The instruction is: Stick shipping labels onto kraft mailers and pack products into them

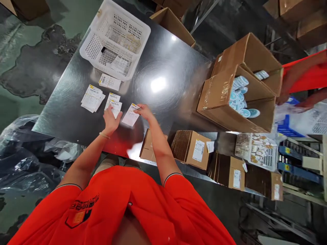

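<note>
My right hand (145, 112) pinches the upper right edge of a white printed label (130, 115) with a yellow corner and a barcode. My left hand (110, 121) has its fingers and thumb around the lower end of another label (117, 106), which overlaps a label (113, 97) behind it. To the left lies a fanned stack of labels (92, 99). Farther back, a smaller label stack (110, 82) rests against the front of a white plastic basket (84, 51). Part of the left fingers' grip is hidden by the hand.
The metal table (168, 105) carries a large open carton (219, 98) of round, blue-and-white packs at right. Bundles of folded cartons (190, 148) line the near edge, with a basket of small items (242, 146) beyond. Another person's arm (304, 69) reaches in at right. Plastic bags (25, 153) lie at left.
</note>
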`<action>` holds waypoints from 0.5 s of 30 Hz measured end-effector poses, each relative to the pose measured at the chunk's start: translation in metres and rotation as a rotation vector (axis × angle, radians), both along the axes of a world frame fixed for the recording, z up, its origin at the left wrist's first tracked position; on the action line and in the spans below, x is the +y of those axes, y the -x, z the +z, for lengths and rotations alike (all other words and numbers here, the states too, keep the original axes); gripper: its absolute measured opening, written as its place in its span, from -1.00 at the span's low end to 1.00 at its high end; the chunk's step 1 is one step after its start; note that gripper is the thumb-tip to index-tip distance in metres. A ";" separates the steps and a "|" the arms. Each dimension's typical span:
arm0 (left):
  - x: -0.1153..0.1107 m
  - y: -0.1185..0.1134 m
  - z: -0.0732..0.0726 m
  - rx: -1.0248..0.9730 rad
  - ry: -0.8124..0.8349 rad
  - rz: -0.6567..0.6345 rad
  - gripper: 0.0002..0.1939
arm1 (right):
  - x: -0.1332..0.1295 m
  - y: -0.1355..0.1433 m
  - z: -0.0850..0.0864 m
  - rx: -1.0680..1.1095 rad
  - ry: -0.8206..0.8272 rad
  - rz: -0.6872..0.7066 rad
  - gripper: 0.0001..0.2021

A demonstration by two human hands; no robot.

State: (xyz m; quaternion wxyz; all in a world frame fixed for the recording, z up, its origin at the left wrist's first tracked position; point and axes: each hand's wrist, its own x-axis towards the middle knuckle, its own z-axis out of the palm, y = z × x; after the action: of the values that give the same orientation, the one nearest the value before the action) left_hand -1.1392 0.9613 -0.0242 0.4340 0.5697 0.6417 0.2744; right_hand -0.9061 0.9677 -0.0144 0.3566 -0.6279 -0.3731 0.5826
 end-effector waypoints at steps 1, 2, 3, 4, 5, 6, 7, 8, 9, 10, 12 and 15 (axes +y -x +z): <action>-0.006 0.001 -0.002 -0.145 0.090 -0.049 -0.26 | -0.004 0.007 -0.001 0.002 -0.005 0.030 -0.70; -0.012 0.002 -0.004 -0.285 0.202 -0.087 -0.32 | -0.008 0.014 -0.002 -0.010 -0.014 0.058 -0.70; -0.018 0.003 -0.007 -0.403 0.304 -0.101 -0.40 | -0.013 0.023 -0.004 -0.042 -0.031 0.076 -0.70; -0.022 0.003 -0.009 -0.488 0.372 -0.092 -0.48 | -0.018 0.031 -0.005 -0.096 -0.059 0.078 -0.70; -0.026 0.004 -0.012 -0.543 0.400 -0.069 -0.55 | -0.022 0.040 -0.007 -0.170 -0.098 0.062 -0.67; -0.028 0.004 -0.014 -0.578 0.399 -0.038 -0.60 | -0.027 0.048 -0.009 -0.252 -0.142 0.034 -0.64; -0.030 0.004 -0.015 -0.598 0.379 -0.005 -0.62 | -0.030 0.056 -0.010 -0.331 -0.185 0.007 -0.61; -0.031 0.004 -0.015 -0.607 0.354 0.024 -0.62 | -0.034 0.064 -0.012 -0.400 -0.223 -0.013 -0.61; -0.031 0.005 -0.015 -0.609 0.333 0.035 -0.62 | -0.037 0.070 -0.012 -0.454 -0.249 -0.019 -0.65; -0.031 0.006 -0.014 -0.609 0.318 0.037 -0.63 | -0.039 0.076 -0.012 -0.498 -0.262 -0.009 -0.73; -0.029 0.011 -0.011 -0.591 0.288 0.024 -0.64 | -0.041 0.084 -0.009 -0.574 -0.270 0.048 -0.92; -0.028 0.026 -0.010 -0.523 0.224 0.001 -0.68 | -0.030 0.081 0.007 -0.699 -0.320 0.140 -0.89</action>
State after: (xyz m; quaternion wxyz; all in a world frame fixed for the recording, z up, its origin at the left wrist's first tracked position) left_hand -1.1655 0.9331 -0.0341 0.6448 0.4278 0.5347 0.3395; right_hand -0.9875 0.9377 -0.0074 0.2610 -0.6979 -0.6002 0.2908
